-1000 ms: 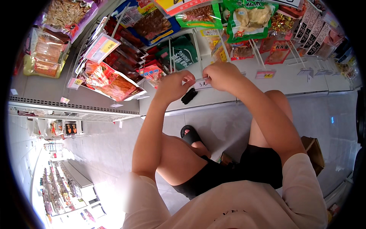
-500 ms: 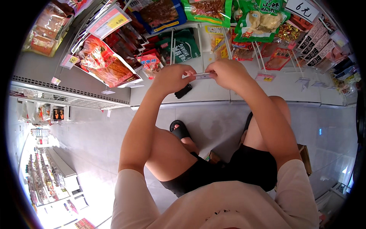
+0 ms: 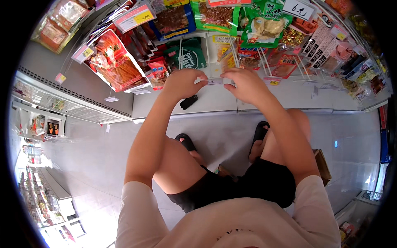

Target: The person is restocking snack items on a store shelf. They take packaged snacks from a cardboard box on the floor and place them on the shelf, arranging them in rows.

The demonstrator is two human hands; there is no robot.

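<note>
A small pale price tag (image 3: 214, 81) sits at the front end of a shelf hook, between my two hands. Just left of it, my left hand (image 3: 185, 84) is curved, with a gap between thumb and fingers; whether a fingertip touches the tag is unclear. On the other side, my right hand (image 3: 245, 84) has its thumb and fingers apart and holds nothing. Behind the hands hang a dark green food packet (image 3: 191, 53) and a yellow packet (image 3: 223, 47). A small black object (image 3: 189, 102) lies on the grey shelf base (image 3: 215, 99), below my left hand.
A red packet of snacks (image 3: 115, 62) hangs at the left, near a yellow-and-pink price card (image 3: 134, 18). Green-edged food bags (image 3: 264, 27) hang at the top. A cardboard box (image 3: 322, 167) stands beside my right leg. Stocked shelves (image 3: 43, 194) line the left.
My right hand has let go of the price tag and its fingers have spread. My left fingers have parted slightly. The view has shifted a little to the right.
</note>
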